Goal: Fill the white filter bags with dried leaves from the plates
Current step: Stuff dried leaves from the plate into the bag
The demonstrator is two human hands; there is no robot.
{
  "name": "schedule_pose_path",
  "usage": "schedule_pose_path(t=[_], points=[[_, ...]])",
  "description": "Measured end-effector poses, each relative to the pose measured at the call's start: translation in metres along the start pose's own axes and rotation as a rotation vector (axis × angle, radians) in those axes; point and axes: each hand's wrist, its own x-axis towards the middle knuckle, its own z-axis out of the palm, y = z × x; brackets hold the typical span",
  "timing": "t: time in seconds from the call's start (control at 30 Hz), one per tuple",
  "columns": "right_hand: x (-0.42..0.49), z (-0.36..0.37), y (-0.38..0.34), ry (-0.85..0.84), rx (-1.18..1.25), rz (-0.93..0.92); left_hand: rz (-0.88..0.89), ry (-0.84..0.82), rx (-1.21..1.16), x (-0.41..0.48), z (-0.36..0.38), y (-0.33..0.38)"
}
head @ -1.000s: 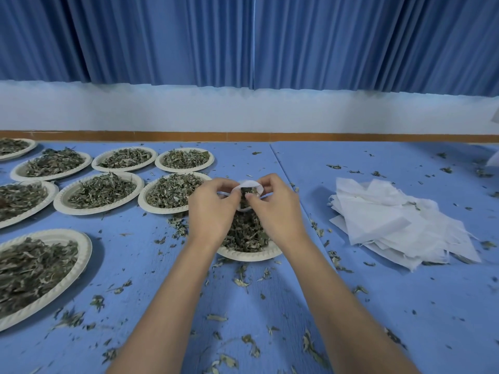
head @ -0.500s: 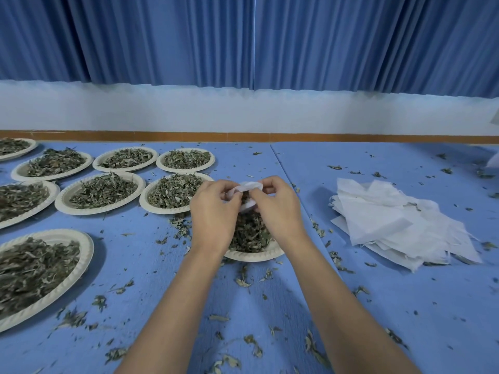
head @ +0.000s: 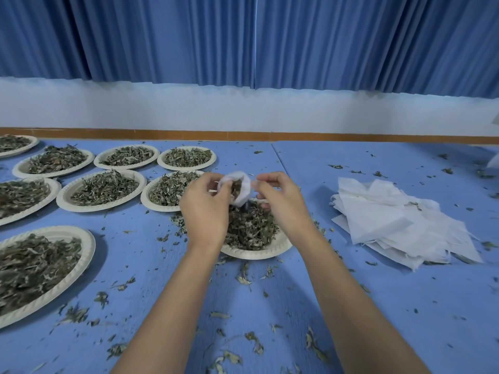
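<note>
My left hand [head: 205,211] grips a small white filter bag [head: 241,194] just above a paper plate [head: 256,255] heaped with dried leaves [head: 251,228]. The bag's mouth faces me and dark leaves show inside it. My right hand [head: 282,203] is at the bag's right rim, its curled fingertips pinching the edge. Both hands hover over the far half of the plate. A loose pile of empty white filter bags [head: 399,225] lies flat on the blue table to the right.
Several more paper plates of dried leaves [head: 101,188] stand in rows on the left, one large plate [head: 89,247] near the front left. Leaf crumbs are scattered over the blue table [head: 378,306]. A white wall and blue curtain run behind.
The hands have drawn slightly apart and the bag's mouth has spread wider. The bag has tilted toward the left hand, with leaves visible inside.
</note>
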Motion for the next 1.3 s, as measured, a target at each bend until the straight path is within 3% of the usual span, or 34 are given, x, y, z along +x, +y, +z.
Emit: schedule_pose_path(t=[0.07, 0.17, 0.23, 0.43, 0.73, 0.87, 1.07, 1.17, 1.3], points=[[0.000, -0.009, -0.001, -0.035, -0.149, -0.064, -0.058, 0.031, -0.078, 0.001, -0.003, 0.002], [-0.001, -0.016, 0.000, -0.245, -0.587, -0.155, -0.074, 0.056, -0.084, 0.003, -0.006, 0.001], [-0.003, -0.013, 0.000, -0.360, -0.722, -0.150, -0.088, 0.059, -0.087, 0.004, -0.007, 0.001], [-0.006, -0.002, 0.003, -0.316, -0.902, -0.234, -0.105, 0.066, -0.132, 0.008, -0.013, 0.005], [-0.005, -0.014, -0.003, -0.025, -0.588, -0.228, 0.024, 0.029, 0.034, 0.001, -0.007, -0.004], [-0.004, -0.023, -0.006, -0.058, -0.459, -0.133, 0.072, -0.002, 0.095, -0.002, -0.002, -0.006], [-0.004, -0.034, -0.016, -0.144, -0.001, -0.082, 0.117, -0.061, 0.090, -0.005, 0.003, -0.004], [-0.005, -0.029, -0.014, -0.146, -0.022, -0.099, 0.113, -0.087, 0.085, -0.007, 0.003, -0.002], [-0.007, -0.017, -0.008, -0.022, -0.267, -0.169, 0.026, -0.141, -0.015, -0.007, 0.005, 0.004]])
